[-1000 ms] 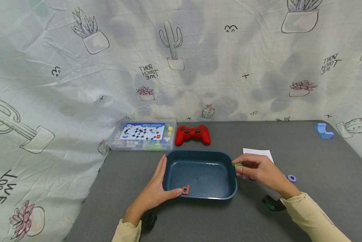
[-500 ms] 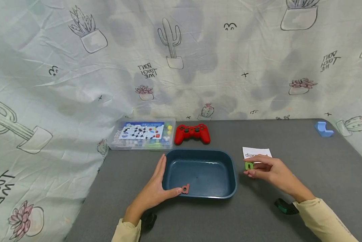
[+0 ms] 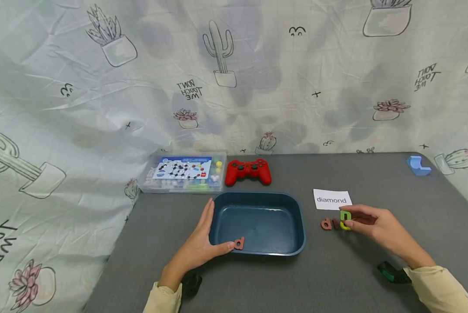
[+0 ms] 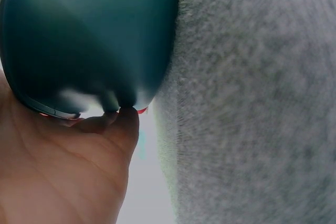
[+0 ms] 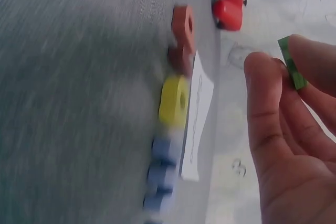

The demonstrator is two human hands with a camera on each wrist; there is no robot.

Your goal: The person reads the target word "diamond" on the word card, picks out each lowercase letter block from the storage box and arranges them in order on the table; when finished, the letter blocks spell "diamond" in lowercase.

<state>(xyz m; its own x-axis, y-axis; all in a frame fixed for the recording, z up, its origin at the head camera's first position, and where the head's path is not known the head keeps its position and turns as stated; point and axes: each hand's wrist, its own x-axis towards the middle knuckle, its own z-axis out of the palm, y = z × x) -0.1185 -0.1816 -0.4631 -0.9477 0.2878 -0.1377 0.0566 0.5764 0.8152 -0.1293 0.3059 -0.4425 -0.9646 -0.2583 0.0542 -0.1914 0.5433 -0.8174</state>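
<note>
My left hand (image 3: 198,250) rests spread on the left front corner of a dark blue tray (image 3: 263,224), thumb along the near rim and straight fingers along the left side. Beside the thumb tip, a reddish letter d (image 3: 239,243) lies inside the tray. Right of the tray, my right hand (image 3: 382,228) pinches a green letter n (image 3: 345,214) between thumb and fingers, raised over a row of letters. That row holds a red d (image 3: 325,224), a dark red i (image 3: 335,224), a partly covered yellow letter (image 5: 173,99) and a blue m (image 5: 161,174).
Behind the row lies a white card (image 3: 332,200) printed "diamond". A red game controller (image 3: 248,172) and a clear plastic case (image 3: 185,174) stand behind the tray. At the far right sits a light blue holder (image 3: 418,166). A printed curtain (image 3: 265,87) hangs behind the table.
My right hand has carried the green n from the tray's right rim rightward to above the letter row, uncovering the card and the red d. My left hand has stayed on the tray.
</note>
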